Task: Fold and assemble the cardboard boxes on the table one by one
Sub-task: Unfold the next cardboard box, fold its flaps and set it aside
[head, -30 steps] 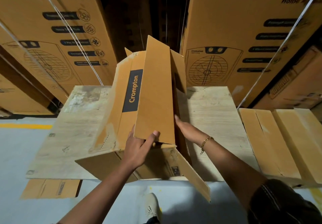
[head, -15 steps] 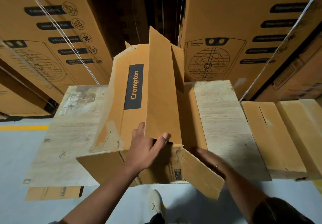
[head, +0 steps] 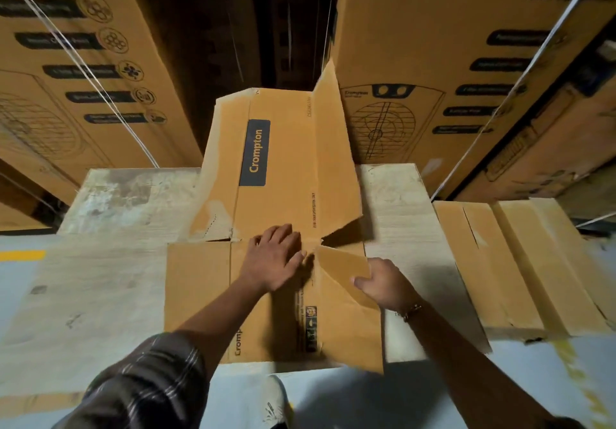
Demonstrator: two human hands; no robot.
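A brown Crompton cardboard box (head: 283, 168) stands on the pale wooden table (head: 110, 262), its long printed side tilted away from me and its near end facing up. My left hand (head: 275, 258) presses flat with spread fingers on the folded near-end flaps. My right hand (head: 383, 283) grips the edge of the right-hand flap (head: 343, 262), which is raised and bent inward. A long flap sticks up at the far right of the box.
Flat cardboard boxes (head: 510, 268) lie stacked to the right of the table. Tall Crompton appliance cartons (head: 433, 62) stand behind the table on both sides, with a dark gap between them. White straps run diagonally. Grey floor and my shoe (head: 266, 402) lie below the table edge.
The box has been pushed down flatter on the table. My left hand let go of the long upright flap and now presses the end flaps. My right hand moved up and took the right flap.
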